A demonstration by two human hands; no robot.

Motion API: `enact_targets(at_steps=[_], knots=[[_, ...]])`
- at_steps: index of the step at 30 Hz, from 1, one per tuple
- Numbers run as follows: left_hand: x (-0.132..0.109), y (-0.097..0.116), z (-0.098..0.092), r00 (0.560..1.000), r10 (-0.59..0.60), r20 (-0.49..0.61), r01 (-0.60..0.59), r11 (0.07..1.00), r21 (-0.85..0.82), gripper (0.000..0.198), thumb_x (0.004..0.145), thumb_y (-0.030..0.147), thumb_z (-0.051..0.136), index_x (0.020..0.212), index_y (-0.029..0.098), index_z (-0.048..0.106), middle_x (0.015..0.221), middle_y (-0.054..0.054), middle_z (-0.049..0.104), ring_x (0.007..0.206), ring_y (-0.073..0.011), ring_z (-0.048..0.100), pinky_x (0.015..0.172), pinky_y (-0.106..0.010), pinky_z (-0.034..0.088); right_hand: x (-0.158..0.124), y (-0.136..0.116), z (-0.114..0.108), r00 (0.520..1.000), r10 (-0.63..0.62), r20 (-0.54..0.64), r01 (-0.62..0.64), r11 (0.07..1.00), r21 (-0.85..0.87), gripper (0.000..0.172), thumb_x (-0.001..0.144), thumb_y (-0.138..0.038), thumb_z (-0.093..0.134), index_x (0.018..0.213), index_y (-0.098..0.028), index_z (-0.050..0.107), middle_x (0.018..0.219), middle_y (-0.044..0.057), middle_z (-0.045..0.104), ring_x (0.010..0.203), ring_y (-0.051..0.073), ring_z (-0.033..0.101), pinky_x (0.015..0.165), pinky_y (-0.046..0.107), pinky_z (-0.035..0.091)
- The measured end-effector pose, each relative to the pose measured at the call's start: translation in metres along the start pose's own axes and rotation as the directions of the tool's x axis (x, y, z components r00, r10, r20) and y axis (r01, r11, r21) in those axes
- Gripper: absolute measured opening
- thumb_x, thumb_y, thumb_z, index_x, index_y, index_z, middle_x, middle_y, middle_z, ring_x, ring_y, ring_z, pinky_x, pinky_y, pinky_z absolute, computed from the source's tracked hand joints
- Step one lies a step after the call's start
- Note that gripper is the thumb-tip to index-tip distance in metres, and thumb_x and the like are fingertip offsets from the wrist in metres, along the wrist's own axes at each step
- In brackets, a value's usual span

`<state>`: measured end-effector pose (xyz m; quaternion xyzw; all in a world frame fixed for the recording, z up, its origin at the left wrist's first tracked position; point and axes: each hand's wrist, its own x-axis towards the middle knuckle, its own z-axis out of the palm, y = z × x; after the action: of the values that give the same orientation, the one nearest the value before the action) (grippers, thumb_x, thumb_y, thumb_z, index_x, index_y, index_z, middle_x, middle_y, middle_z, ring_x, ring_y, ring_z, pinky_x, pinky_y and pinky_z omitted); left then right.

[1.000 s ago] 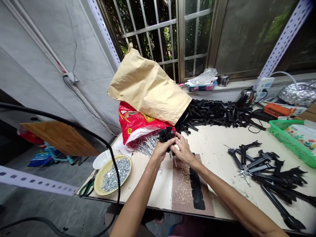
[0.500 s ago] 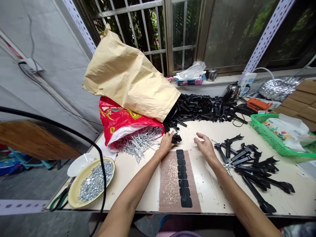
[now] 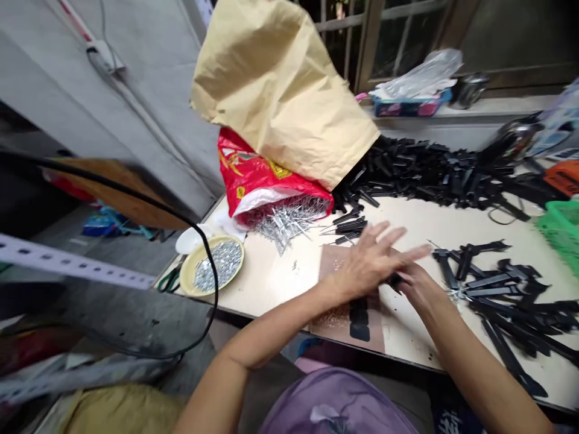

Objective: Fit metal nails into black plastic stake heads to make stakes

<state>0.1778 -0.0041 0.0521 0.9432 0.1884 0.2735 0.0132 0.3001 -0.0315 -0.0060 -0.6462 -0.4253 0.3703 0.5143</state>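
My left hand (image 3: 368,265) is open, fingers spread and slightly blurred, over a brown board (image 3: 375,337) with a row of black squares (image 3: 359,330). Close against it is my right hand (image 3: 420,283), its fingers partly hidden behind the left. A small black plastic part (image 3: 395,281) shows at the right hand's fingers; most of it is covered. Several black parts with thin metal pins (image 3: 348,228) lie just beyond the left hand. To the right spreads a loose group of long black plastic parts (image 3: 502,295) with nails (image 3: 458,293) among them.
A red bag (image 3: 266,172) spills nails (image 3: 283,223) under a large tan paper sack (image 3: 289,90). Behind lies a heap of black parts (image 3: 420,172). A yellow bowl (image 3: 242,265) of small metal pieces stands left, near a hanging black cable (image 3: 216,271). A green basket (image 3: 563,232) is at right.
My view has swung left and down. My left hand has left the black parts near the red bag and come right, against my right hand. Those parts now lie on the table.
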Motion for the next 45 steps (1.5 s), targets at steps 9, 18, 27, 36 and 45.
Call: enact_targets(at_steps=[9, 18, 27, 36, 45], knots=[[-0.113, 0.021, -0.027, 0.951, -0.303, 0.066, 0.305, 0.952, -0.024, 0.055, 0.083, 0.025, 0.056, 0.136, 0.024, 0.041, 0.142, -0.011, 0.036, 0.134, -0.0336, 0.024, 0.103, -0.052, 0.034, -0.026, -0.021, 0.017, 0.972, -0.059, 0.229, 0.021, 0.986, 0.166, 0.034, 0.08, -0.05, 0.057, 0.095, -0.02, 0.061, 0.086, 0.006, 0.064, 0.073, 0.018, 0.063, 0.064, 0.034, 0.055], [-0.191, -0.036, -0.017, 0.604, -0.797, 0.004, 0.794, 0.603, 0.073, 0.018, 0.087, 0.025, 0.053, 0.095, 0.016, 0.067, 0.084, -0.008, 0.056, 0.087, -0.0214, 0.048, 0.075, -0.033, 0.043, -0.045, -0.046, 0.048, 0.948, -0.28, 0.154, 0.287, 0.957, -0.027, 0.024, 0.084, -0.035, 0.057, 0.1, -0.019, 0.063, 0.082, 0.002, 0.065, 0.069, 0.012, 0.058, 0.062, 0.025, 0.047], [-0.184, -0.036, -0.013, 0.721, -0.678, 0.145, 0.6, 0.714, 0.361, 0.019, 0.091, 0.022, 0.042, 0.088, 0.019, 0.062, 0.088, -0.006, 0.058, 0.087, -0.0224, 0.048, 0.069, -0.033, 0.041, -0.052, -0.027, 0.062, 0.806, -0.501, 0.316, 0.588, 0.742, -0.324, 0.021, 0.089, -0.033, 0.049, 0.097, -0.024, 0.066, 0.092, 0.005, 0.063, 0.086, 0.02, 0.06, 0.078, 0.035, 0.049], [-0.179, -0.041, -0.015, 0.745, -0.606, 0.279, 0.493, 0.782, 0.381, 0.023, 0.091, 0.013, 0.039, 0.106, 0.019, 0.055, 0.096, -0.008, 0.059, 0.092, -0.0224, 0.05, 0.063, -0.029, 0.042, -0.058, -0.018, 0.065, 0.791, -0.476, 0.384, 0.608, 0.679, -0.412, 0.025, 0.092, -0.031, 0.044, 0.105, -0.026, 0.064, 0.093, 0.005, 0.062, 0.084, 0.02, 0.061, 0.078, 0.034, 0.05], [-0.177, -0.053, -0.013, 0.764, -0.526, 0.373, 0.396, 0.839, 0.372, 0.017, 0.089, 0.011, 0.041, 0.091, 0.016, 0.057, 0.092, -0.01, 0.058, 0.089, -0.0229, 0.051, 0.062, -0.03, 0.042, -0.061, -0.007, 0.059, 0.808, -0.46, 0.368, 0.588, 0.672, -0.449, 0.024, 0.091, -0.03, 0.045, 0.104, -0.024, 0.064, 0.093, 0.005, 0.062, 0.083, 0.019, 0.061, 0.076, 0.032, 0.05]])
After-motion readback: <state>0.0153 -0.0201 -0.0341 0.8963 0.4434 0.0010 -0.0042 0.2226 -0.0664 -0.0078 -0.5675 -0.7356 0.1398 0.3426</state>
